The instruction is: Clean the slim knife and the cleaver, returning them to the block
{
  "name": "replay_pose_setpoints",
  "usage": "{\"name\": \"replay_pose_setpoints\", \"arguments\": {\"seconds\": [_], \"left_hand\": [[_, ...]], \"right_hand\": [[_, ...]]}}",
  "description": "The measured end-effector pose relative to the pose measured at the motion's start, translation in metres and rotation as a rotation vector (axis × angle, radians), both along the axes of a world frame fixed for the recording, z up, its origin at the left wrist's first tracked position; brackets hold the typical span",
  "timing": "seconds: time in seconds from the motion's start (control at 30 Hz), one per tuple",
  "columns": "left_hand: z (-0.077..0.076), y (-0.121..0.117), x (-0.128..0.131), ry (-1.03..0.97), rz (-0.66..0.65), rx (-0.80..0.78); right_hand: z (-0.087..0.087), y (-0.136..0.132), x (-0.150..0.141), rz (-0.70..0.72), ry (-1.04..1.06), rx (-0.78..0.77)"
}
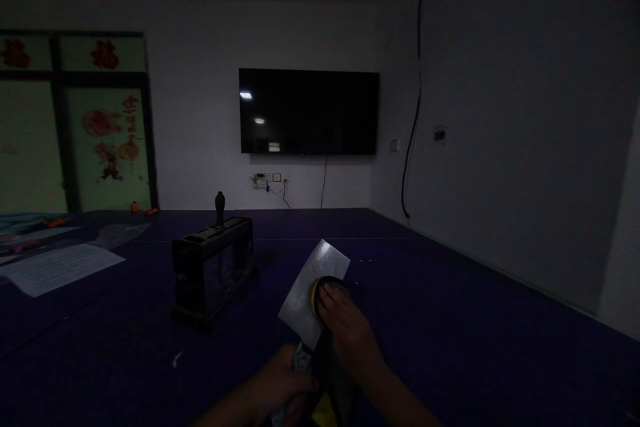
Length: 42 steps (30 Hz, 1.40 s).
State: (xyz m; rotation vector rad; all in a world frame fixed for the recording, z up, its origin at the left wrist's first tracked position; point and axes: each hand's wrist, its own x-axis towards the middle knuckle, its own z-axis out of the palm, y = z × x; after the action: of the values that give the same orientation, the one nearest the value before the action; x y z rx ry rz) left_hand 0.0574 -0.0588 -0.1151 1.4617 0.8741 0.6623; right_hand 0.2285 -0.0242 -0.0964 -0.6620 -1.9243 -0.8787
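In the head view, my left hand [283, 380] is closed around the patterned handle [301, 359] of a cleaver. Its wide, rectangular metal blade [305, 297] tilts up and away, flat side toward me. My right hand [345, 323] presses its fingers on a round black tool with a yellow edge [315, 297], which lies against the right part of the blade. A dark shape with a yellow patch [324, 410] shows between my forearms; dim light hides what it is. Both hands are over the dark blue table.
A black box-like device [215, 270] with an upright knob handle [220, 209] stands left of the cleaver. Printed paper [63, 268] and clear plastic [120, 235] lie farther left. A white scrap [177, 358] lies in front. A television [309, 111] hangs on the far wall.
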Motion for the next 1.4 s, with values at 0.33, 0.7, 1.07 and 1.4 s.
{"name": "replay_pose_setpoints", "arguments": {"seconds": [0.33, 0.7, 1.07, 1.4], "left_hand": [[-0.017, 0.011, 0.001, 0.038, 0.056, 0.017], [-0.012, 0.006, 0.006, -0.057, 0.093, 0.061], [-0.004, 0.003, 0.005, 0.066, 0.04, 0.063], [0.008, -0.006, 0.002, 0.121, -0.072, 0.096]], "right_hand": [[0.01, -0.022, -0.015, 0.145, -0.237, -0.083], [0.015, -0.028, -0.017, 0.146, -0.282, -0.1], [0.007, -0.021, -0.023, 0.03, -0.275, -0.11], [0.008, 0.003, 0.001, -0.08, -0.098, -0.091]]}}
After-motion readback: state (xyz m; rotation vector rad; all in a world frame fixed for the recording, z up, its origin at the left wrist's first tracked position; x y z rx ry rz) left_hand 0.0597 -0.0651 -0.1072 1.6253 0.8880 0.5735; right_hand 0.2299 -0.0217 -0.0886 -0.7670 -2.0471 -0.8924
